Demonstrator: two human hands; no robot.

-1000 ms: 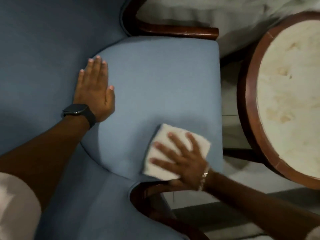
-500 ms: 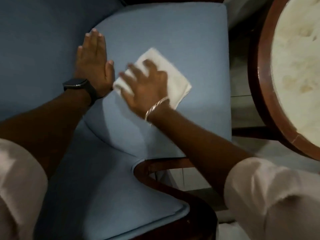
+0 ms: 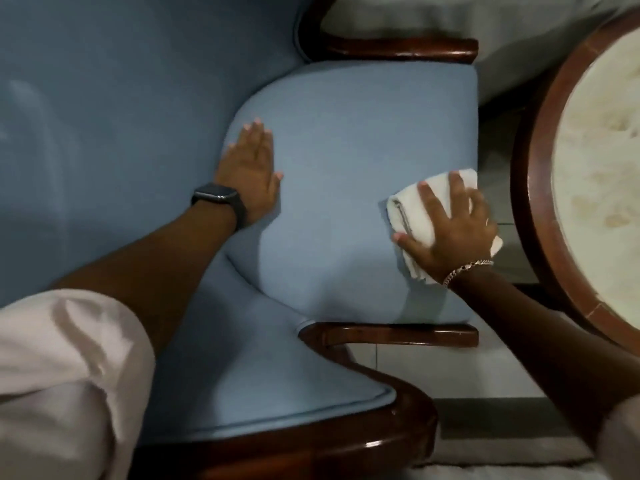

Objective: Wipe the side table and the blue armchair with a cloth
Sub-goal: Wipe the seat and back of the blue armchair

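Note:
The blue armchair [image 3: 339, 140] fills the left and middle of the head view, with its seat cushion seen from above. My left hand [image 3: 251, 171] lies flat on the seat near the backrest, fingers together, a black watch on the wrist. My right hand [image 3: 450, 226] presses a folded white cloth [image 3: 401, 209] onto the seat's front edge, fingers spread over it. The round side table [image 3: 533, 188], with a dark wooden rim and a pale marbled top, stands at the right.
Dark wooden armrests [image 3: 401, 50] frame the seat at the top and bottom [image 3: 398, 336]. Pale floor tiles [image 3: 450, 372] show between the chair and the table. A grey fabric mass [image 3: 450, 15] lies beyond the upper armrest.
My right hand has swept the cloth from beside my left hand near the backrest out to the seat's front edge. My left hand stays flat on the seat.

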